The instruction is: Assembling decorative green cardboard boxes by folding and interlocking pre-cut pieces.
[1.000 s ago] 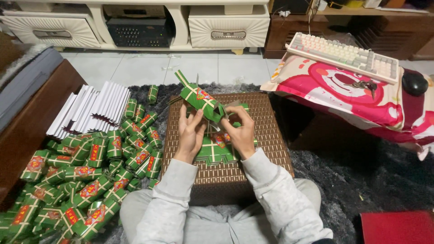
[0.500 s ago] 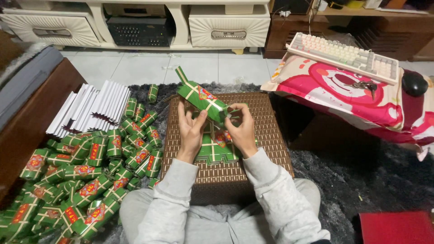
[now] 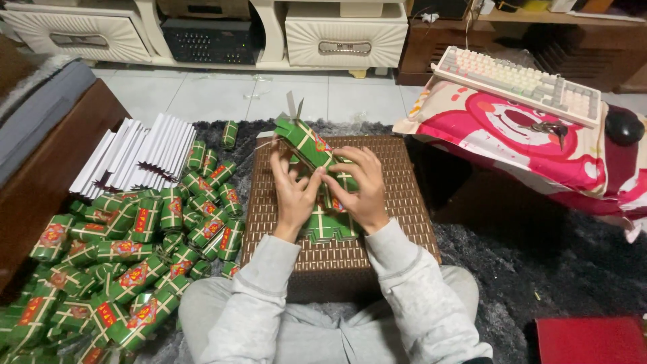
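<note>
Both hands on green paper box [image 3: 304,143], held just above woven surface [image 3: 404,202]. L hand [image 3: 291,192] fingers pinched its near edge, R hand [image 3: 360,192] fingers wrapped its lower end. Best w/ creases squared, grip firm, box kept over flat green stack [image 3: 330,226].

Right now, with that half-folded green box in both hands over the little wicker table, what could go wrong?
The left hand and right hand pinch the green paper box at one end only, so it might buckle or spring open. The flat green sheets lie under the wrists on the wicker table; a sleeve could sweep them off. The heap of finished green boxes crowds the left knee and could be crushed.
</note>
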